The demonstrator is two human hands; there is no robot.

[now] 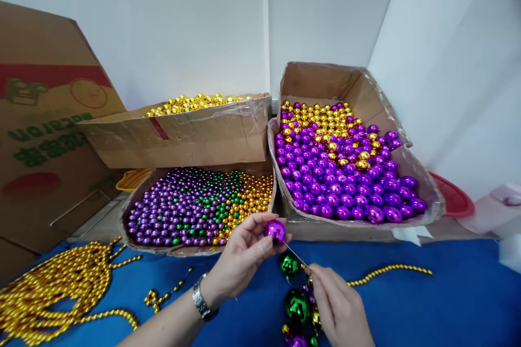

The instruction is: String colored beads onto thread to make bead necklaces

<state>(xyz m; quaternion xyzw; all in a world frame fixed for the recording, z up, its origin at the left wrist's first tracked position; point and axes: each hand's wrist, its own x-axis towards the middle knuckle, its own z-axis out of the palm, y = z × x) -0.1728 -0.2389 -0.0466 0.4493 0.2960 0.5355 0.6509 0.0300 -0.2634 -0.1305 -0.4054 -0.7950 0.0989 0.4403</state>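
Observation:
A shiny purple ball (275, 232) is held between the thumb and fingers of my left hand (248, 246), just in front of the boxes. My right hand (340, 303) pinches a thin, straight needle-like rod (296, 255) whose far end meets the ball's lower right side; whether it has passed into the ball I cannot tell. Below and between my hands hangs or lies a strand of mixed beads, with a large green ball (296, 306) and a smaller green ball (289, 263) among purple and gold ones. My right hand partly covers that strand.
On the blue cloth (407, 303) lie gold bead strings (61, 287) at left and a gold strand (391, 269) at right. Behind stand a box of purple and gold balls (337, 187), a box of small mixed beads (175, 206) and a raised box of gold beads (191, 103).

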